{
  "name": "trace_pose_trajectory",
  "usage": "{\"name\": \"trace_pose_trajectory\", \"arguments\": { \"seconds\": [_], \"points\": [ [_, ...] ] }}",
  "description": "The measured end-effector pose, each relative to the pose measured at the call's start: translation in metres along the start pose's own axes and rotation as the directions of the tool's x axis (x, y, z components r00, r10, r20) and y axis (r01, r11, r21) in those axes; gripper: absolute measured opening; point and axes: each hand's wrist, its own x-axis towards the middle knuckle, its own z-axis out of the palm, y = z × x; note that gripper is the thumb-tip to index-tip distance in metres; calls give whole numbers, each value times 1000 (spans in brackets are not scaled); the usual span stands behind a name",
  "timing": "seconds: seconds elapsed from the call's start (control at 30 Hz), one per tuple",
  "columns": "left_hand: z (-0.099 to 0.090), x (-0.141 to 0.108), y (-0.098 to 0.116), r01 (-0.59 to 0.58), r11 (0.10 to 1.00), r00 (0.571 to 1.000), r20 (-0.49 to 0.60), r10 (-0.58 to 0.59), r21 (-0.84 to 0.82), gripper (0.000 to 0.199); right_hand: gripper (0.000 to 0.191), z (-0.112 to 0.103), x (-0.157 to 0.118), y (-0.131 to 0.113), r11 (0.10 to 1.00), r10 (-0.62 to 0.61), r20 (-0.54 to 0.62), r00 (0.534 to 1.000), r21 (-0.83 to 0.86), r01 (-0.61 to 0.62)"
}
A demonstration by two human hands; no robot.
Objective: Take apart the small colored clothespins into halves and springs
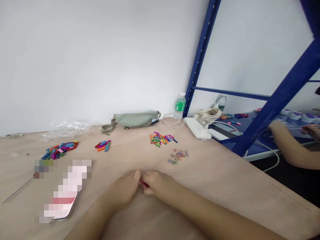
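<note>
Grip closed: left hand (122, 188) and right hand (160, 186) pinch small red item (144, 183) between them, mostly hidden, kind unclear, above counter (212, 196). Ahead of grip, near: small colored loops (178, 157); beyond them, mini clothespins (161, 139). Farther left of grip, larger clothespin pile (60, 150). Well right of grip, past blue shelf frame (275, 110), co-worker's hand (311, 131) works.
</note>
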Motion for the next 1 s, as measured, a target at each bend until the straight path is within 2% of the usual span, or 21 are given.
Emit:
{"name": "trace_pose_trajectory", "arguments": {
  "seconds": [0.17, 0.3, 0.47, 0.67, 0.87, 1.0],
  "points": [
    [2, 3, 2, -47, 998, 998, -27, 48, 43, 12, 8, -3, 0, 5, 999, -42, 25, 999, 34, 41],
    [2, 6, 2, -82, 995, 997, -8, 83, 60, 14, 9, -1, 1, 8, 998, -61, 29, 998, 21, 60],
    [1, 7, 6, -73, 990, 997, 16, 71, 121, 16, 11, 0, 1, 8, 997, -22, 64, 998, 68, 18],
    [6, 8, 9, -40, 980, 999, 15, 38, 195, 13, 12, 5, -2, 1, 992, 64, 48, 997, 109, -69],
    [1, 2, 8, -54, 994, 998, -13, 56, 97, 15, 12, -5, -5, -8, 989, 80, 31, 996, 124, -83],
    [-8, -1, 8, -79, 997, 996, -31, 80, 21, 22, 15, -16, -6, -3, 939, -43, 19, 999, 343, 34]
  ]
}}
